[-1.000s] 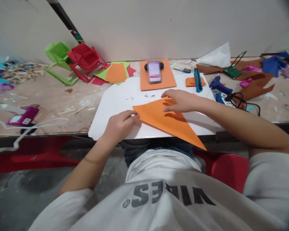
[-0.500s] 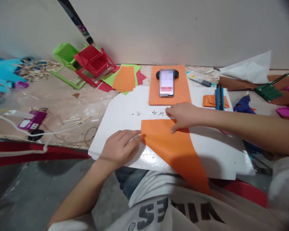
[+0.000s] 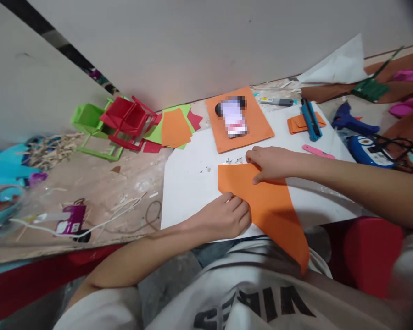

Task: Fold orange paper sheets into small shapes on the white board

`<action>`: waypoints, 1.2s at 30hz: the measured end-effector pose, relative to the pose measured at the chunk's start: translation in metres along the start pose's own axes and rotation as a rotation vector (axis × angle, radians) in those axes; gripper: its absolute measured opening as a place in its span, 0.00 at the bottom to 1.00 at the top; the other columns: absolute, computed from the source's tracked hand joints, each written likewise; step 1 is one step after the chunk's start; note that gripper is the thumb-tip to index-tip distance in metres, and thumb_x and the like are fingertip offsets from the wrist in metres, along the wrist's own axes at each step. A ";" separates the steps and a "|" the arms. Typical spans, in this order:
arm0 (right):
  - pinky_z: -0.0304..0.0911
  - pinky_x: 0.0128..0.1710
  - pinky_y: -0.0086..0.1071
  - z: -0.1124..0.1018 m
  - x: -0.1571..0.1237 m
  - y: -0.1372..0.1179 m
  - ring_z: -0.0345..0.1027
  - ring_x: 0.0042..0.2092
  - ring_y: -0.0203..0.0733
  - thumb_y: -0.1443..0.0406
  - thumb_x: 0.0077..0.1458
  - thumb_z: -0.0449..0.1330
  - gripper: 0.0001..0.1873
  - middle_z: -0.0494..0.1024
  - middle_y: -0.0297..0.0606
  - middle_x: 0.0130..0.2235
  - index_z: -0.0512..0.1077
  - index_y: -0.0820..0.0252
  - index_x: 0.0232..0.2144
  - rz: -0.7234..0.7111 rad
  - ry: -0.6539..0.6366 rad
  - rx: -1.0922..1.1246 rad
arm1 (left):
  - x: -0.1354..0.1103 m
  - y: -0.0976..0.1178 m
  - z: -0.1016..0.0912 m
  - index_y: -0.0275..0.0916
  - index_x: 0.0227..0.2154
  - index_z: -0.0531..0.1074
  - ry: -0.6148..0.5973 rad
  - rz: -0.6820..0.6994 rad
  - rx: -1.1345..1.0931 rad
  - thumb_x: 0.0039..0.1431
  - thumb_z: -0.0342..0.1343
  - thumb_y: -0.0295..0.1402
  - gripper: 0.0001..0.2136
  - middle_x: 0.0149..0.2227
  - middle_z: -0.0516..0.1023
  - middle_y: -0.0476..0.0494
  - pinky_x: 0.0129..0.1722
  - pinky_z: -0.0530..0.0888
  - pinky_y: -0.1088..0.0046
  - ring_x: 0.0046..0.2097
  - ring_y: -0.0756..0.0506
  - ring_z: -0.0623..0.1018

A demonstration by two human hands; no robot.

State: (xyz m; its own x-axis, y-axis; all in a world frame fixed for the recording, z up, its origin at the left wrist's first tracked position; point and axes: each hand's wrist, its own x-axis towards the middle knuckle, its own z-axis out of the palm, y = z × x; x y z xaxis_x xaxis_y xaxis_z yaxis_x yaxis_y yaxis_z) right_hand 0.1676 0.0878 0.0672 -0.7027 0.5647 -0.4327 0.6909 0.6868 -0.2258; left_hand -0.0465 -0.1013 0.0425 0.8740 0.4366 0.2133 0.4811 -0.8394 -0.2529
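An orange paper triangle (image 3: 268,206) lies on a white board (image 3: 189,188), its long point hanging over the near edge toward my lap. My left hand (image 3: 227,217) is curled into a loose fist and presses on the folded left edge of the paper. My right hand (image 3: 271,162) lies on the paper's top edge, fingers together and pressing down.
A phone (image 3: 234,118) rests on an orange sheet (image 3: 251,133) behind the board. A blue cutter (image 3: 310,119), pink cutter (image 3: 318,152) and blue glue gun (image 3: 353,120) lie right. Red (image 3: 129,120) and green (image 3: 89,126) paper chairs and loose coloured sheets (image 3: 175,127) sit left.
My left hand has slid right along the folded edge, from the paper's left corner toward its middle. My right hand stays on the top edge. The view has tilted.
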 end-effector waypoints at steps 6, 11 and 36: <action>0.60 0.45 0.40 -0.002 -0.005 -0.006 0.83 0.55 0.58 0.55 0.68 0.80 0.25 0.90 0.49 0.57 0.80 0.60 0.58 0.078 0.006 0.039 | 0.018 0.000 0.008 0.34 0.39 0.84 0.211 0.201 0.057 0.83 0.65 0.30 0.11 0.39 0.87 0.35 0.32 0.66 0.63 0.33 0.44 0.77; 0.59 0.47 0.39 -0.011 -0.026 0.004 0.82 0.55 0.53 0.67 0.75 0.70 0.03 0.90 0.48 0.55 0.81 0.59 0.43 0.052 0.124 0.004 | 0.043 0.031 0.019 0.35 0.37 0.82 0.211 0.035 0.109 0.84 0.61 0.30 0.14 0.40 0.86 0.35 0.30 0.65 0.63 0.33 0.44 0.76; 0.73 0.60 0.49 0.109 -0.148 0.013 0.83 0.71 0.65 0.74 0.79 0.59 0.15 0.91 0.59 0.66 0.87 0.61 0.49 -0.372 0.640 -0.201 | 0.098 0.117 0.048 0.37 0.63 0.84 -0.090 -0.861 -0.334 0.89 0.55 0.39 0.16 0.59 0.92 0.28 0.54 0.88 0.48 0.58 0.28 0.91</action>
State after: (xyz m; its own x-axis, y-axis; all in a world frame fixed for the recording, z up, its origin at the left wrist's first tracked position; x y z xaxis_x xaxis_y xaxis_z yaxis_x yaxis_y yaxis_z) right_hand 0.2987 -0.0365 0.0331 -0.8863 0.3934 0.2442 0.3890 0.9187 -0.0682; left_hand 0.0988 -0.1406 -0.0116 0.2338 0.9644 0.1237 0.9340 -0.2581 0.2470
